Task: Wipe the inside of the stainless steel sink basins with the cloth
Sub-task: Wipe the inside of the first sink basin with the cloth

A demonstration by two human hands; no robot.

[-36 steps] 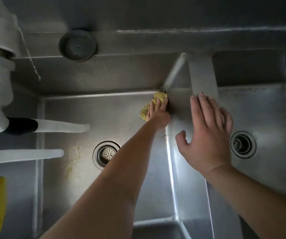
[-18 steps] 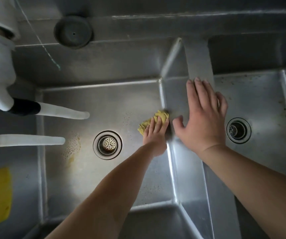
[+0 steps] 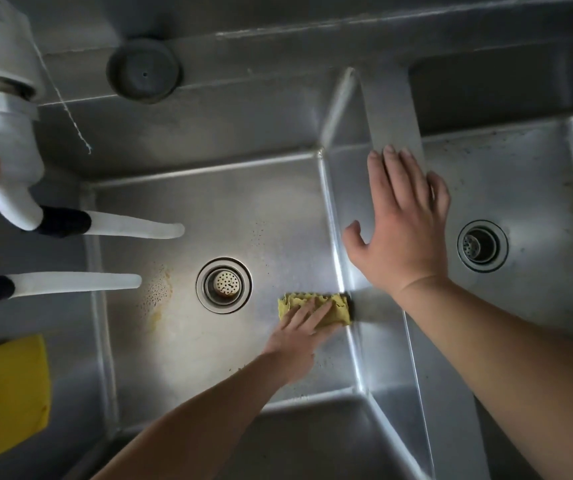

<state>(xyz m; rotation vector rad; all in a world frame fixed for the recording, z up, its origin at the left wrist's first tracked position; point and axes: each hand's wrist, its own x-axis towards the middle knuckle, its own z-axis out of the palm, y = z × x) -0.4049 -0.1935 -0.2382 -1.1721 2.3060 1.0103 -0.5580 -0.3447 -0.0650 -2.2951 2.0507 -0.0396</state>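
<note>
The left hand [image 3: 299, 327], fingers flat on the yellow cloth [image 3: 314, 308], has drawn it nearward along the left basin's [image 3: 181, 341] right wall, now beside the drain [image 3: 224, 285]; that wall looks nearly wiped. Right hand [image 3: 401, 230] rests spread on the divider [image 3: 394, 112].

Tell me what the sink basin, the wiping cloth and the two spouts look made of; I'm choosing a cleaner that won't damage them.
Sink basin: brushed stainless steel by its grey sheen, soft reflections and folded seams.
Cloth: yellow woven or microfibre fabric, matte, with a zigzag-cut edge; the left hand presses it flat.
Spouts: probably white plastic, smooth and matte, with black collars; coated metal can't be ruled out.
</note>
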